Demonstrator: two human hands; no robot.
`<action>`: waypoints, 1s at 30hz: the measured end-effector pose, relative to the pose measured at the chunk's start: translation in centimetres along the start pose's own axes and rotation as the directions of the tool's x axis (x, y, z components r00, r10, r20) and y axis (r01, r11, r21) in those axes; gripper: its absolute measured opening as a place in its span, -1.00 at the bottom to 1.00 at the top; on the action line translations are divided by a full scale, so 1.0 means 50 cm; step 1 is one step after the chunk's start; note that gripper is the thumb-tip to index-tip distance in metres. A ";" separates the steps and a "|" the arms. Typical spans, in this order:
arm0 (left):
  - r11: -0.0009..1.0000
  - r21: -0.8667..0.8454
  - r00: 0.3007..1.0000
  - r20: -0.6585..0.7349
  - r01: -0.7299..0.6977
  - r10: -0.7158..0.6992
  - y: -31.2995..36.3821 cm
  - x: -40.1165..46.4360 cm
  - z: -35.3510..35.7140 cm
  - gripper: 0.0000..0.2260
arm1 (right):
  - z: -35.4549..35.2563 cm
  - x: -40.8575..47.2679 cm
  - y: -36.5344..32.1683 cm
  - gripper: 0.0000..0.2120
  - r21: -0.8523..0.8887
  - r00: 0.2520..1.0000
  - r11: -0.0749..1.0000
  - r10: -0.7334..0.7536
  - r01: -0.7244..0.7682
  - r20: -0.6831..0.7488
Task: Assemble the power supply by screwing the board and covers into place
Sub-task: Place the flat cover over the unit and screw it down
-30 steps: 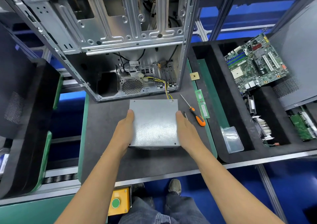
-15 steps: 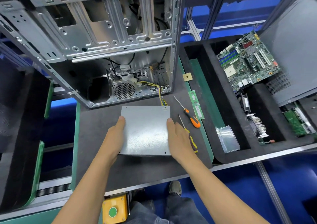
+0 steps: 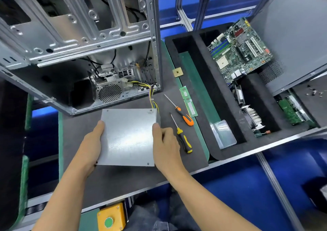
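a metal box [image 3: 128, 136], the power supply, lies flat on the dark mat [image 3: 113, 181] in the near middle of the bench, its plain grey top facing up with small screws showing at the corners. the left hand [image 3: 91, 146] grips its left edge, thumb laid over the top near the far left corner and fingers curled out of sight underneath. the right hand [image 3: 166, 146] grips the right edge the same way, thumb on top near the far right corner, the other fingers wrapped down the side. both hands are closed on the box. a bundle of yellow and black wires [image 3: 152, 96] runs from the far right corner of the box into the open computer case [image 3: 85, 41], which stands just beyond the box on the far left of the mat. just right of the right hand lies a screwdriver with a black and yellow handle [image 3: 184, 139], its shaft pointing far and left; it is near the hand, and whether they touch i cannot tell. beyond it lies a second screwdriver with an orange handle [image 3: 186, 118]. right of that, two green memory sticks [image 3: 188, 101] lie end to end along the mat's edge, with a small square chip [image 3: 177, 72] further off. on the right, a black foam tray [image 3: 228, 135] holds a clear plastic box [image 3: 223, 134] and, in a far compartment, a green circuit board [image 3: 238, 51] lying tilted.
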State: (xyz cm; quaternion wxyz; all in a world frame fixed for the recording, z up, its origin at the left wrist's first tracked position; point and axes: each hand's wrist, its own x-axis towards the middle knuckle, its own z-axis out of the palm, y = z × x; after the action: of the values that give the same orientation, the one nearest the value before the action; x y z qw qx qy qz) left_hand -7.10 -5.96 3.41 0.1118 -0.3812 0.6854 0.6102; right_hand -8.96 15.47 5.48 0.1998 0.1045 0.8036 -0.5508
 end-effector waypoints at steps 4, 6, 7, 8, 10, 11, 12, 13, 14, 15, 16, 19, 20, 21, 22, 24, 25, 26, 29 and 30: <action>0.999 0.044 1.000 -0.031 0.002 0.000 0.003 -0.003 -0.003 -0.57 | -0.021 0.041 0.018 -0.59 0.025 0.997 0.999 0.036 -0.034 -0.073; 0.999 0.049 0.999 -0.040 0.007 -0.005 0.005 -0.003 -0.003 -0.56 | -0.031 0.063 0.026 -0.85 0.167 0.990 0.984 0.082 -0.062 -0.118; 0.999 0.050 0.999 -0.035 0.007 -0.005 0.006 -0.004 -0.004 -0.56 | -0.031 0.072 0.028 -0.78 0.195 0.990 0.980 0.071 -0.046 -0.124; 0.999 0.051 1.000 -0.027 0.006 -0.005 0.006 -0.005 -0.004 -0.57 | -0.030 0.078 0.029 -0.68 0.192 0.992 0.981 0.054 -0.032 -0.113; 0.999 0.050 1.000 -0.011 0.008 -0.008 0.007 -0.007 -0.003 -0.59 | -0.028 0.084 0.030 -0.59 0.183 0.994 0.983 0.038 -0.019 -0.100; 0.999 0.051 1.000 -0.005 0.009 -0.009 0.008 -0.008 -0.002 -0.59 | -0.027 0.086 0.031 -0.59 0.173 0.994 0.985 0.034 -0.016 -0.104; 0.999 0.054 1.000 0.000 0.008 -0.008 0.010 -0.010 -0.001 -0.59 | -0.028 0.086 0.031 -0.60 0.167 0.994 0.986 0.031 -0.012 -0.109; 0.998 0.058 1.000 0.000 0.007 -0.007 0.011 -0.010 -0.001 -0.59 | -0.029 0.086 0.032 -0.61 0.156 0.993 0.988 0.026 -0.007 -0.117; 0.998 0.064 1.000 -0.005 0.006 -0.006 0.012 -0.010 -0.001 -0.59 | -0.030 0.085 0.032 -0.62 0.143 0.993 0.990 0.014 0.003 -0.121; 0.998 0.069 1.000 -0.011 0.007 -0.006 0.013 -0.010 0.000 -0.58 | -0.029 0.083 0.033 -0.63 0.132 0.993 0.991 0.000 0.016 -0.120; 0.997 0.074 1.000 -0.014 0.006 -0.005 0.013 -0.011 0.000 -0.58 | -0.028 0.080 0.033 -0.65 0.124 0.993 0.992 -0.013 0.028 -0.119; 0.997 0.073 1.000 -0.009 0.002 -0.001 0.013 -0.009 0.000 -0.58 | -0.026 0.075 0.031 -0.72 0.164 0.993 0.986 -0.015 0.034 -0.119; 0.997 0.074 1.000 -0.004 0.000 0.000 0.013 -0.010 0.000 -0.58 | -0.025 0.077 0.032 -0.73 0.194 0.992 0.981 -0.003 0.028 -0.124; 0.997 0.073 1.000 0.001 0.000 0.000 0.014 -0.010 0.000 -0.59 | -0.025 0.079 0.032 -0.74 0.215 0.992 0.976 0.007 0.021 -0.129; 0.997 0.073 1.000 0.007 0.001 -0.002 0.015 -0.010 -0.002 -0.60 | -0.025 0.082 0.032 -0.75 0.231 0.991 0.973 0.017 0.014 -0.132; 0.997 0.073 1.000 0.020 0.005 -0.007 0.017 -0.012 -0.003 -0.59 | -0.025 0.089 0.032 -0.80 0.264 0.993 0.964 0.044 -0.012 -0.114; 0.997 0.077 1.000 0.020 0.007 -0.009 0.018 -0.012 -0.003 -0.58 | -0.025 0.092 0.031 -0.83 0.277 0.993 0.960 0.053 -0.023 -0.102; 0.996 0.086 1.000 0.013 0.007 -0.008 0.018 -0.011 -0.003 -0.57 | -0.026 0.094 0.030 -0.84 0.290 0.994 0.957 0.057 -0.028 -0.095; 0.992 0.122 0.999 -0.033 0.008 -0.004 0.020 -0.007 -0.003 -0.46 | -0.021 0.095 0.022 -0.77 0.277 0.991 0.960 0.065 -0.030 -0.118; 0.991 0.136 0.999 -0.033 0.011 -0.006 0.021 -0.007 -0.003 -0.45 | -0.018 0.093 0.017 -0.74 0.265 0.988 0.964 0.067 -0.028 -0.137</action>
State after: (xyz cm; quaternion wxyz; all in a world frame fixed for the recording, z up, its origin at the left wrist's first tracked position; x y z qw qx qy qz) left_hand -7.52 -6.02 4.46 0.1289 -0.3855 0.7254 0.5554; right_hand -12.99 16.40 3.01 0.1384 0.1892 0.7331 -0.6384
